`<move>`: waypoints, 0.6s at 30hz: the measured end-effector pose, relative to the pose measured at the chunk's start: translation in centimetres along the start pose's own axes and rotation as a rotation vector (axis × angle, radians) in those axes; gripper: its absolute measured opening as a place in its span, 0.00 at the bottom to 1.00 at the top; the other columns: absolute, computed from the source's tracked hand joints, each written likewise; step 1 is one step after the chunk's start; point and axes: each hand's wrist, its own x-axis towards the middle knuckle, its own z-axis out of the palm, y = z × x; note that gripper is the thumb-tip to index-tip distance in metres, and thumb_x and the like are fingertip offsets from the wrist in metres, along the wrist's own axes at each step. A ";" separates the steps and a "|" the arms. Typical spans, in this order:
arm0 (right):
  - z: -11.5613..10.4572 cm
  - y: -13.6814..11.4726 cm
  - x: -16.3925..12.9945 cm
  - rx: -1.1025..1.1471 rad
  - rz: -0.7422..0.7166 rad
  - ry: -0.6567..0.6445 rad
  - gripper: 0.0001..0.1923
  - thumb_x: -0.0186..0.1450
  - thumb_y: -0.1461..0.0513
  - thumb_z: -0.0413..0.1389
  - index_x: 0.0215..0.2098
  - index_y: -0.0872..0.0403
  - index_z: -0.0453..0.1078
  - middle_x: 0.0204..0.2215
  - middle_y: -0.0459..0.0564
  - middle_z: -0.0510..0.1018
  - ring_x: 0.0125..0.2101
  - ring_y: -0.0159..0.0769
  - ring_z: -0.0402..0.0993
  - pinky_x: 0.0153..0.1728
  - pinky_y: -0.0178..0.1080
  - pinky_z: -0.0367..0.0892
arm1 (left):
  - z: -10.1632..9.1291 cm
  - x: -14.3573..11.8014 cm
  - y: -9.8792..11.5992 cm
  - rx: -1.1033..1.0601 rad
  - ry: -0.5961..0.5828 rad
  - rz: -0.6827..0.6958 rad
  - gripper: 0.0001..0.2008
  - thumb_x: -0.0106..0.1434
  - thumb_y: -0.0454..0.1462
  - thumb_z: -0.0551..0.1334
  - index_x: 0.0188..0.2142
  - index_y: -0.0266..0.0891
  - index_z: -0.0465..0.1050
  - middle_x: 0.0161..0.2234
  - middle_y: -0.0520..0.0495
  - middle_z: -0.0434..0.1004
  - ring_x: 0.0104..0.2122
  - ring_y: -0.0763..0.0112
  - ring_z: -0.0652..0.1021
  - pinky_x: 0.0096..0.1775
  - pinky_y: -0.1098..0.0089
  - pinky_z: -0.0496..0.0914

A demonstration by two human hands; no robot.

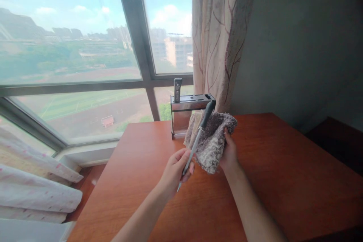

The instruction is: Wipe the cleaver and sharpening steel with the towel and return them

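Observation:
A honing steel (195, 144) with a ribbed black handle is held at a slant above the table, handle end up and away from me. My left hand (178, 166) is closed around the lower part of its metal rod, and the tip sticks out below the fingers. My right hand (229, 151) grips a fluffy grey-brown cloth (213, 141), which hangs bunched just right of the rod. Whether cloth and steel touch, I cannot tell. Behind them stands a metal knife block (181, 119) with slots on top; one dark-handled knife (177, 90) is in it.
The reddish-brown wooden table (147, 196) spreads beneath my hands. Past its far left side are large windows (70, 45), with a patterned curtain (219, 34) hanging behind the knife block. Another light curtain (34, 185) bulges at the lower left.

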 end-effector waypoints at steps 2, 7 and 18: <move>0.1 0.2 0.0 0.002 0.019 0.001 0.21 0.57 0.46 0.58 0.44 0.48 0.75 0.42 0.47 0.81 0.45 0.47 0.76 0.47 0.50 0.70 | 0.0 0.0 0.1 -0.028 -0.026 0.002 0.18 0.63 0.51 0.57 0.34 0.37 0.65 0.16 0.56 0.66 0.10 0.85 0.56 0.14 0.79 0.43; 0.2 0.6 0.1 0.010 0.035 -0.004 0.21 0.57 0.47 0.59 0.43 0.49 0.74 0.40 0.47 0.82 0.43 0.46 0.77 0.45 0.48 0.71 | -0.1 -0.1 0.2 -0.067 -0.057 0.006 0.15 0.61 0.47 0.60 0.35 0.37 0.65 0.17 0.57 0.66 0.11 0.85 0.56 0.14 0.79 0.41; 1.0 0.6 -0.6 -0.148 -0.116 0.028 0.15 0.55 0.53 0.64 0.36 0.51 0.73 0.30 0.44 0.80 0.29 0.37 0.76 0.32 0.38 0.71 | -0.1 -0.1 0.1 -0.050 -0.091 -0.032 0.18 0.61 0.50 0.59 0.35 0.36 0.68 0.16 0.56 0.67 0.10 0.83 0.60 0.13 0.80 0.42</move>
